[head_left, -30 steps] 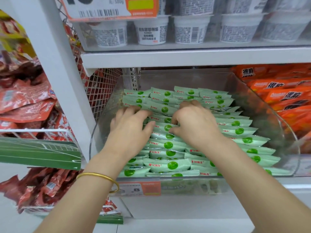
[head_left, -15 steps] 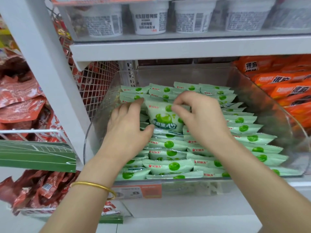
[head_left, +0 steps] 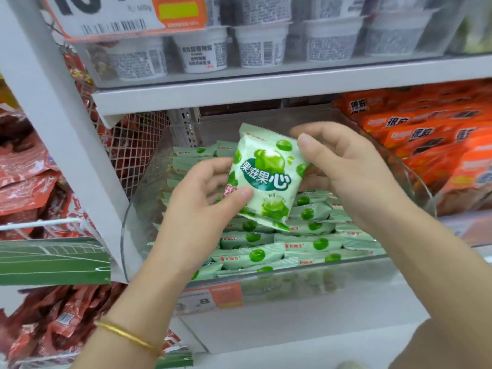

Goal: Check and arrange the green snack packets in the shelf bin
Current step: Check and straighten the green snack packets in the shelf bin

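One green snack packet (head_left: 269, 174) is lifted above the clear shelf bin (head_left: 125, 235), its printed front facing me. My left hand (head_left: 202, 203) grips its lower left edge, thumb on the front. My right hand (head_left: 343, 169) pinches its upper right edge with thumb and fingers. Several more green packets (head_left: 266, 251) lie stacked in rows inside the bin, below and behind the held one. My hands hide the middle rows.
A white shelf (head_left: 266, 89) with white tubs (head_left: 199, 54) hangs close above the bin. Orange packets (head_left: 426, 145) fill the bin to the right. Red packets (head_left: 26, 177) and a wire mesh divider (head_left: 133, 145) stand to the left. A price tag (head_left: 210, 299) sits on the bin's front.
Both hands pulled one green packet out of the rows, raised it above the bin and turned its front toward me. The camera moved closer.
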Action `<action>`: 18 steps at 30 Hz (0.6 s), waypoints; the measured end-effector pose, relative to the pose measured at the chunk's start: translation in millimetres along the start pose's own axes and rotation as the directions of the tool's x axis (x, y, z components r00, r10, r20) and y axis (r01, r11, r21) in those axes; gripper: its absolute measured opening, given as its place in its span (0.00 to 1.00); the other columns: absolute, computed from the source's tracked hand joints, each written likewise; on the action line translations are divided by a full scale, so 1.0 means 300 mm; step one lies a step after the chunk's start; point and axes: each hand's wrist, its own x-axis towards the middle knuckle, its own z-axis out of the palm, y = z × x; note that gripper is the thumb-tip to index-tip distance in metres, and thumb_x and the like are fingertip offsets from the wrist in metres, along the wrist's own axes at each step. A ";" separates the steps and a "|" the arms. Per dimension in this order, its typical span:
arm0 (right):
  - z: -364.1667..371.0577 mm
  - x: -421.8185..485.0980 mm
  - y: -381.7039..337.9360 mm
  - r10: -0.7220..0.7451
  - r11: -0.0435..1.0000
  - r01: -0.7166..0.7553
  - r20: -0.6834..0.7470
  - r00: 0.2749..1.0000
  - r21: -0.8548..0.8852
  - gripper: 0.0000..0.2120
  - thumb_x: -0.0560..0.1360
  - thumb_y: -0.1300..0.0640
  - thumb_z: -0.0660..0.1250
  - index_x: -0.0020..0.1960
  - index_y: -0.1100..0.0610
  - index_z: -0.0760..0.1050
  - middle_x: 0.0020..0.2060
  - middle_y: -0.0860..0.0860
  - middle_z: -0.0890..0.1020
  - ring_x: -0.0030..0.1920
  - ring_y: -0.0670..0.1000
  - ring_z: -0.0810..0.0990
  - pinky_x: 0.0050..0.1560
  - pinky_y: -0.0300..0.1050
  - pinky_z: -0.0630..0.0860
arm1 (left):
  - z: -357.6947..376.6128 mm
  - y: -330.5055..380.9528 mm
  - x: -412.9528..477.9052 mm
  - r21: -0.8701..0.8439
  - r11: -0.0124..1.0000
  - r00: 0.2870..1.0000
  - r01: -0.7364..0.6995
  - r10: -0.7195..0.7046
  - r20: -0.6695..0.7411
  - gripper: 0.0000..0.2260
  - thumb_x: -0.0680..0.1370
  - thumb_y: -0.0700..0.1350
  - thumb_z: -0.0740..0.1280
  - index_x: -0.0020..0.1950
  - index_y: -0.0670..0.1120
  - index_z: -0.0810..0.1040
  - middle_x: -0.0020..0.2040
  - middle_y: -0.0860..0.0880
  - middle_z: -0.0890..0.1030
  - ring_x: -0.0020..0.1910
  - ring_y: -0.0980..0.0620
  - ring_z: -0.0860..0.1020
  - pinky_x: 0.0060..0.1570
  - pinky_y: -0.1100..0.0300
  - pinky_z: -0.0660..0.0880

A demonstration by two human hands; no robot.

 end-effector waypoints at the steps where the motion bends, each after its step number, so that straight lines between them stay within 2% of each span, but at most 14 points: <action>1: -0.013 -0.010 0.002 -0.004 1.000 0.004 0.042 0.999 0.005 0.10 0.77 0.58 0.63 0.57 0.49 0.74 0.35 0.47 0.82 0.36 0.44 0.81 0.34 0.41 0.79 | 0.004 0.000 -0.001 -0.014 1.000 1.000 0.013 -0.013 -0.003 0.15 0.73 0.39 0.71 0.57 0.51 0.76 0.51 0.53 0.84 0.53 0.55 0.81 0.59 0.50 0.75; 4: -0.028 -0.049 0.015 -0.054 0.998 0.060 0.157 0.986 -0.034 0.21 0.77 0.60 0.63 0.64 0.39 0.66 0.34 0.42 0.80 0.36 0.45 0.80 0.37 0.41 0.80 | 0.017 -0.003 -0.001 -0.028 0.999 0.999 0.034 -0.033 0.012 0.16 0.73 0.41 0.71 0.58 0.51 0.76 0.51 0.54 0.84 0.53 0.55 0.81 0.59 0.49 0.75; 7: -0.019 -0.051 0.039 -0.079 0.996 0.086 0.187 0.979 -0.030 0.19 0.77 0.62 0.63 0.62 0.42 0.72 0.49 0.42 0.81 0.41 0.47 0.80 0.37 0.40 0.79 | 0.027 -0.003 0.001 -0.060 0.998 0.999 0.036 -0.034 0.032 0.17 0.73 0.42 0.71 0.61 0.52 0.74 0.52 0.54 0.83 0.52 0.54 0.81 0.56 0.52 0.76; 8: -0.016 -0.043 0.051 -0.070 0.997 0.072 0.175 0.982 -0.004 0.17 0.77 0.62 0.64 0.61 0.44 0.74 0.52 0.45 0.82 0.44 0.50 0.81 0.38 0.44 0.80 | 0.028 -0.002 0.002 -0.070 0.997 0.999 0.031 -0.029 0.042 0.18 0.73 0.42 0.70 0.61 0.54 0.73 0.52 0.54 0.83 0.51 0.54 0.82 0.55 0.54 0.77; 10: -0.009 -0.029 0.072 -0.047 0.999 0.045 0.136 0.990 0.017 0.15 0.74 0.59 0.65 0.57 0.44 0.78 0.54 0.51 0.82 0.49 0.62 0.80 0.43 0.58 0.79 | 0.030 0.001 0.004 -0.063 0.998 0.997 0.017 -0.013 0.077 0.21 0.71 0.42 0.71 0.61 0.56 0.72 0.52 0.56 0.83 0.51 0.57 0.81 0.53 0.59 0.77; 12: -0.005 -0.021 0.082 -0.013 0.999 0.009 0.102 0.995 0.047 0.14 0.75 0.60 0.66 0.57 0.46 0.79 0.52 0.53 0.83 0.51 0.64 0.80 0.45 0.62 0.78 | 0.030 -0.001 0.006 -0.039 0.999 0.994 0.011 -0.007 0.105 0.25 0.69 0.42 0.72 0.62 0.58 0.71 0.53 0.58 0.82 0.51 0.60 0.81 0.54 0.61 0.77; 15: -0.006 -0.013 0.085 0.030 0.989 -0.039 0.066 0.997 0.144 0.11 0.77 0.61 0.62 0.55 0.50 0.79 0.47 0.50 0.85 0.44 0.51 0.84 0.38 0.50 0.81 | 0.029 -0.009 0.010 -0.030 1.000 0.991 0.002 0.002 0.131 0.27 0.71 0.36 0.71 0.64 0.59 0.70 0.55 0.58 0.81 0.52 0.59 0.80 0.55 0.56 0.76; 18: -0.006 -0.013 0.075 0.020 0.981 -0.030 0.055 0.998 0.190 0.11 0.77 0.62 0.61 0.53 0.51 0.79 0.46 0.49 0.85 0.43 0.47 0.83 0.34 0.43 0.80 | 0.027 -0.015 0.012 -0.041 0.998 0.984 -0.048 0.054 0.169 0.29 0.71 0.34 0.72 0.66 0.58 0.70 0.57 0.57 0.80 0.55 0.60 0.79 0.55 0.59 0.76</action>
